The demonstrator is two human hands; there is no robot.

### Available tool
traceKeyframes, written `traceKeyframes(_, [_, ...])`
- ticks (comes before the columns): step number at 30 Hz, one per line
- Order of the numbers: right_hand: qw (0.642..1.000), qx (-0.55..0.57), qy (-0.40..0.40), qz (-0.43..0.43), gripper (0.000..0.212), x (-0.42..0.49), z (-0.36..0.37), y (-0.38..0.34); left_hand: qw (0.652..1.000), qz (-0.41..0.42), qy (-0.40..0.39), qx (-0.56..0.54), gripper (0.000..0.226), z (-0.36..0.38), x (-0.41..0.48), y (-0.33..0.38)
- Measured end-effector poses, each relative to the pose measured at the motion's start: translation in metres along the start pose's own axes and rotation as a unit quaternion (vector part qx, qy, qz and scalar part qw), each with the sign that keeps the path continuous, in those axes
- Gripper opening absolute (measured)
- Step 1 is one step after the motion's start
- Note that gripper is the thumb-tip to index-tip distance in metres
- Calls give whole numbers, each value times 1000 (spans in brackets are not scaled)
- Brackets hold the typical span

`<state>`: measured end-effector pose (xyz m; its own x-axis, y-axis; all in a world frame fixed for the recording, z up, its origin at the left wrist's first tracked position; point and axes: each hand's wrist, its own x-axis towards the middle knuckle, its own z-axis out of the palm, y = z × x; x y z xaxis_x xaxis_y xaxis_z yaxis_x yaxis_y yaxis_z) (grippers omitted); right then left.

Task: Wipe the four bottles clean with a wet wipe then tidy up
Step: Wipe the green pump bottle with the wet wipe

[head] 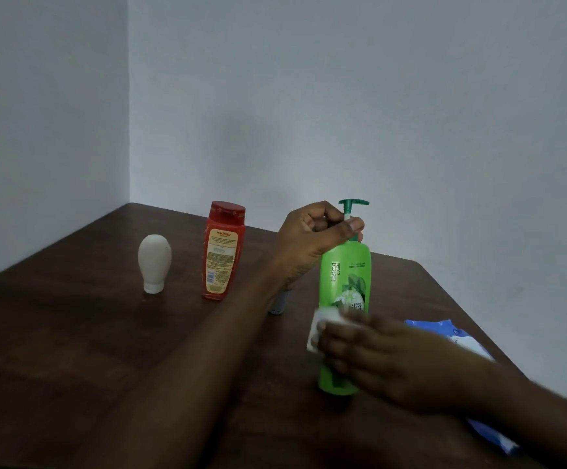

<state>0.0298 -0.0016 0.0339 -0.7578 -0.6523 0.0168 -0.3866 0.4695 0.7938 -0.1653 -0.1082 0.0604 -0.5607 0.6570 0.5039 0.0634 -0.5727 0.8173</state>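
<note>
While the green pump bottle [344,275] stands upright on the dark wooden surface [72,350], right of centre, the left hand [312,238] is up at its top, fingers and thumb curled tight round the neck just under the dark green pump head [353,203]. Down low, the right hand [377,360] is on it too, a bit blurred, fingers wrapped over a white wet wipe [322,321] and pressing it against the front of the bottle's lower body. Just behind the left forearm there's a small pale bottle [277,308], mostly hidden, only its bottom end showing. Further left stands the red shampoo bottle [223,255], upright, back label facing us, and well apart to its left a white squeeze bottle [154,262] rests on its cap. Over on the right, a blue wipes pack [444,330] lies flat on the surface, partly under the right forearm. Plain pale walls [343,96] meet in a corner behind.
</note>
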Motion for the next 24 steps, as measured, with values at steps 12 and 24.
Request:
traceKeyframes(12, [996,24,-50,-65,35,4,1,-19,1000,6,-8,2,17,-1,0,2])
traceKeyframes(24, [993,19,34,111,52,16,-13,59,1000,-18,-19,0,31,-3,1,1])
